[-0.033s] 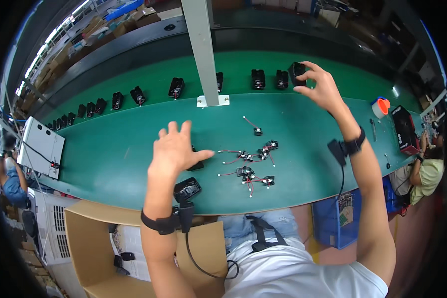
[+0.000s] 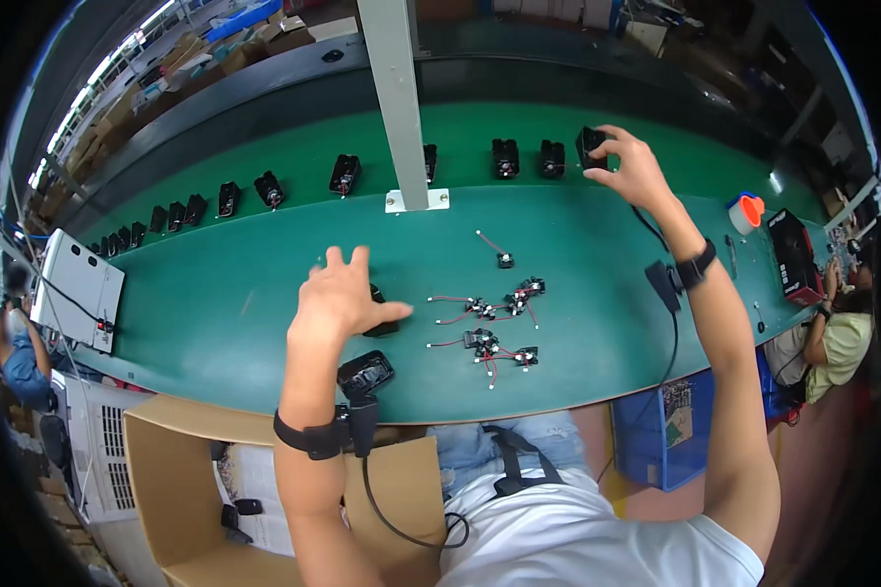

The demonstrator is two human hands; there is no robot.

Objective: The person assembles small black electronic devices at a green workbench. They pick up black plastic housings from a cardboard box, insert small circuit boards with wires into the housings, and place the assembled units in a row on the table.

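- Your right hand [image 2: 636, 168] closes its grip on a black part [image 2: 590, 147] at the far row on the green table [image 2: 215, 303].
- Your left hand [image 2: 338, 298], fingers spread, covers another black part [image 2: 382, 323] beside small wired pieces [image 2: 494, 323].

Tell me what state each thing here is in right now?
Right hand: gripping a black part at the far belt line.
Left hand: fingers spread, resting on a black part.
Wired connectors: loose, scattered on the green belt.
Row of black parts: standing spaced along the belt.
Cardboard box: open.
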